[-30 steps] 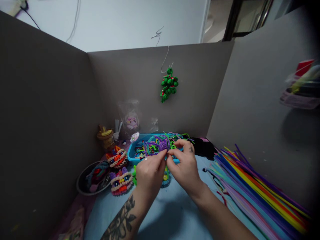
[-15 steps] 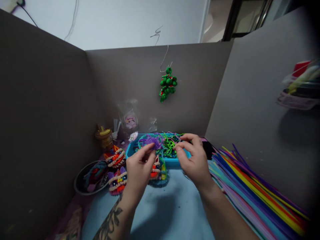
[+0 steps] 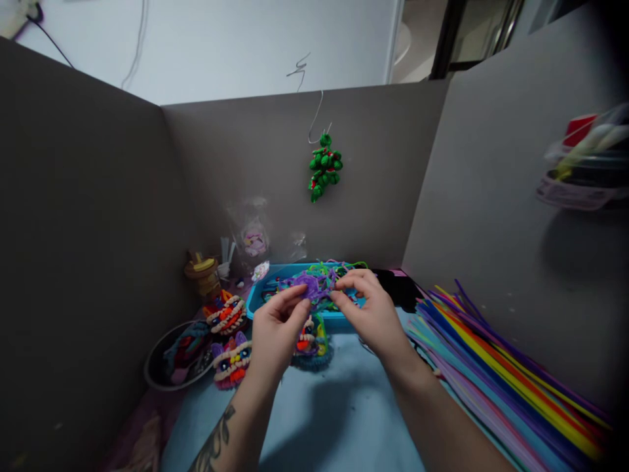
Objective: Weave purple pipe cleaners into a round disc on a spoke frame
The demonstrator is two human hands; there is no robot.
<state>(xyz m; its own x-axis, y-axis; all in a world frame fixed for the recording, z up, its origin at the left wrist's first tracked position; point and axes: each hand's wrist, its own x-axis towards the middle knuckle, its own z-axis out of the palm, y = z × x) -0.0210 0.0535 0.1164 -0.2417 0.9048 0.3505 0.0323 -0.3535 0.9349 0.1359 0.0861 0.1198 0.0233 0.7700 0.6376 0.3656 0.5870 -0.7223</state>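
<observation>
My left hand (image 3: 280, 321) pinches a purple piece of bent pipe cleaners (image 3: 308, 286) by its near left edge. The fingertips of my right hand (image 3: 366, 308) are pressed together at the piece's right side, on a purple strand. The piece is held up in front of a blue tray (image 3: 339, 319) full of tangled pipe cleaners. Under my hands, partly covered, sits a colourful pipe-cleaner animal head (image 3: 307, 337) on the blue mat (image 3: 319, 406).
Loose pipe cleaners (image 3: 506, 367) lie in a bundle at right. Two more animal heads, one purple-eared (image 3: 232, 360), one orange (image 3: 226, 313), sit left beside a dark bowl (image 3: 160, 377). Grey panels (image 3: 246, 151) surround the table; a green ornament (image 3: 324, 169) hangs from a wire.
My right hand has moved left and in toward the purple piece, and its fingers have closed at the piece's right side. The left hand keeps its pinch. The view has shifted slightly.
</observation>
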